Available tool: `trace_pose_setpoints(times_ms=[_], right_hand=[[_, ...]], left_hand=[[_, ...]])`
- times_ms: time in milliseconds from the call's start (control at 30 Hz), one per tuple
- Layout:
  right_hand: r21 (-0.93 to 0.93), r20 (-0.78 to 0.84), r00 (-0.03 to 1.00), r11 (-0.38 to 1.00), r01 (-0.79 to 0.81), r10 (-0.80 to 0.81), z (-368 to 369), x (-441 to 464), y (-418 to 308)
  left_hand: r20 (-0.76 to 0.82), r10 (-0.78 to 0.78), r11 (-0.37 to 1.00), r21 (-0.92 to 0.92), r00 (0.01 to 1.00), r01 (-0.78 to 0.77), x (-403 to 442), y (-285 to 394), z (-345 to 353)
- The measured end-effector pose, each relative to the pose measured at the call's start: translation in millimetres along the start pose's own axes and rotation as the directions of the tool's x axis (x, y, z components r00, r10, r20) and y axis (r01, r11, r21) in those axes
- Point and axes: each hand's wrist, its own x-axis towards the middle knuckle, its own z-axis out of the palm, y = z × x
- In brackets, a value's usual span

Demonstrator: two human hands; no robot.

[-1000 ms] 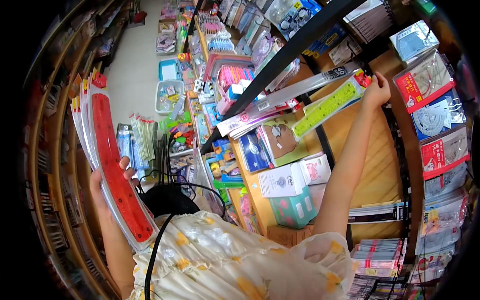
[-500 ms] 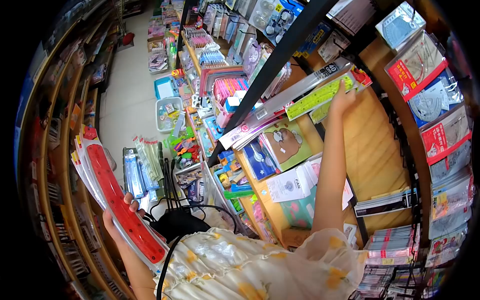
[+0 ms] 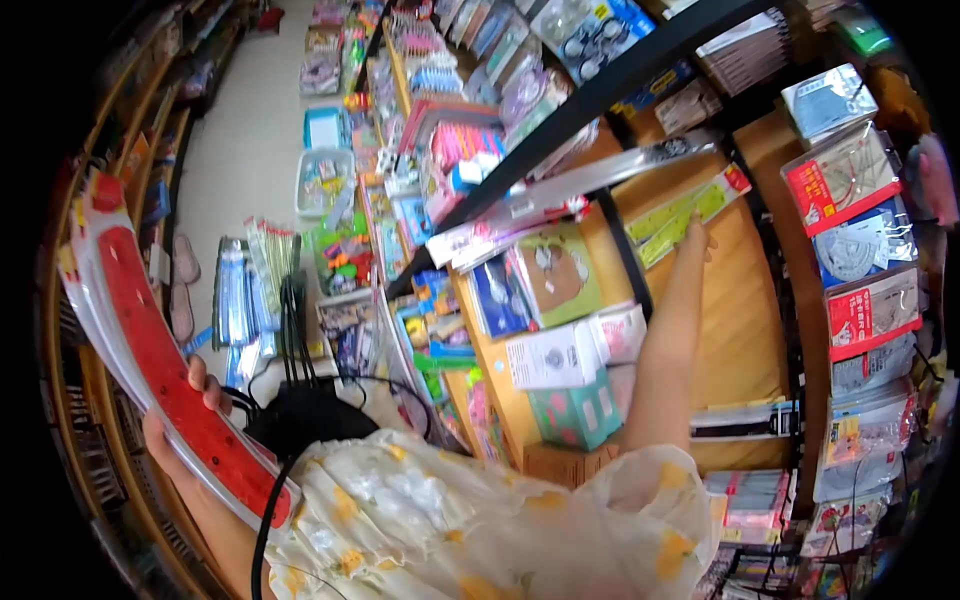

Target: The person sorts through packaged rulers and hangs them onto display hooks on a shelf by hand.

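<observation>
My left hand (image 3: 190,400) is closed around a stack of long curved plastic packs, the front one a red watermelon-patterned ruler (image 3: 170,345) with dark seed marks. The stack slants from upper left down towards my body. Stretched out to the right, my right hand (image 3: 696,242) has its fingers closed at the lower edge of a yellow-green packaged ruler (image 3: 665,228) with a red end, low over the wooden shelf. A second yellow-green strip seems to lie against it; blur hides the exact grip. Left of these lies a long clear ruler pack (image 3: 620,172).
A black metal post (image 3: 560,125) crosses diagonally before the shelf. Nearby are notebooks (image 3: 555,275), a white fan box (image 3: 550,357) and a teal box (image 3: 575,410). Packaged set squares (image 3: 845,185) hang at right. Bundled blue packs (image 3: 240,290) stand left, beside an aisle floor (image 3: 240,130).
The yellow-green ruler has moved off the long clear pack, rightward over the bare wood, with my right hand. The red ruler stack has shifted left and down in view as the camera turned.
</observation>
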Motion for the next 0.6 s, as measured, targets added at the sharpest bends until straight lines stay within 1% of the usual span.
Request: trace_pose_setpoints(times_ms=[33, 67, 100, 133, 167, 200, 233, 267, 300, 333, 367, 400, 433, 467, 500, 533, 600], right_hand=[[-0.049, -0.067, 0.996, 0.997, 0.058, -0.061, -9, -11, 15], [-0.046, 0.026, 0.986, 0.986, 0.163, -0.162, -27, -20, 35], [-0.036, 0.132, 0.957, 0.963, 0.266, -0.260, -48, -36, 54], [-0.260, 0.221, 0.908, 0.876, 0.407, -0.356, -84, -77, 53], [-0.300, 0.305, 0.838, 0.789, 0.535, -0.452, -107, -90, 73], [0.065, 0.347, 0.778, 0.841, 0.536, -0.523, -127, -112, 100], [0.197, 0.402, 0.771, 0.869, 0.454, -0.494, -146, -135, 116], [0.178, 0.445, 0.784, 0.901, 0.395, -0.432, -172, -184, 104], [0.183, 0.545, 0.749, 0.925, 0.332, -0.377, -186, -219, 100], [0.177, 0.626, 0.712, 0.947, 0.267, -0.318, -198, -250, 95], [0.247, 0.757, 0.561, 0.942, 0.228, -0.334, -205, -288, 82], [0.311, 0.845, 0.401, 0.935, 0.171, -0.354, -212, -325, 65], [0.306, 0.926, 0.206, 0.948, 0.088, -0.317, -221, -358, 44], [0.291, 0.957, 0.001, 0.957, 0.006, -0.291, -228, -389, 24], [0.294, 0.933, -0.207, 0.955, -0.038, -0.295, -232, -413, 7], [0.303, 0.861, -0.405, 0.950, -0.081, -0.309, -233, -434, -5], [0.316, 0.755, -0.562, 0.938, -0.143, -0.339, -234, -472, -14]], left_hand=[[0.035, -0.008, 1.000, 0.016, 0.999, 0.008, 0, 3, -2], [0.067, -0.003, 1.000, 0.026, 0.998, 0.001, 0, 6, -5], [0.040, -0.006, 0.999, -0.040, 0.999, 0.007, -2, 7, -4], [0.042, -0.029, 0.994, -0.104, 0.999, 0.033, -1, 8, -8], [0.229, -0.260, 0.876, -0.353, 0.938, 0.329, 1, 15, -5], [0.210, -0.078, 0.913, -0.377, 0.975, 0.155, 4, 9, -7], [0.208, -0.018, 0.916, -0.389, 0.978, 0.100, 11, 7, -11], [0.186, -0.071, 0.897, -0.417, 0.980, 0.144, 13, 9, -4], [0.150, -0.099, 0.939, -0.312, 0.984, 0.142, 16, 10, -14], [0.234, -0.107, 0.931, -0.317, 0.966, 0.180, 25, 11, -9], [0.312, -0.073, 0.928, -0.328, 0.947, 0.179, 31, 13, -7], [0.357, -0.107, 0.936, -0.280, 0.928, 0.215, 35, 13, -15], [0.351, -0.234, 0.920, -0.222, 0.907, 0.323, 35, 20, -15], [0.355, -0.220, 0.952, -0.125, 0.909, 0.279, 39, 27, -12], [0.256, -0.269, 0.953, -0.067, 0.929, 0.294, 36, 36, -6], [0.234, -0.251, 0.968, 0.047, 0.939, 0.247, 38, 46, -2], [0.228, -0.251, 0.959, 0.190, 0.941, 0.210, 37, 64, 2]])
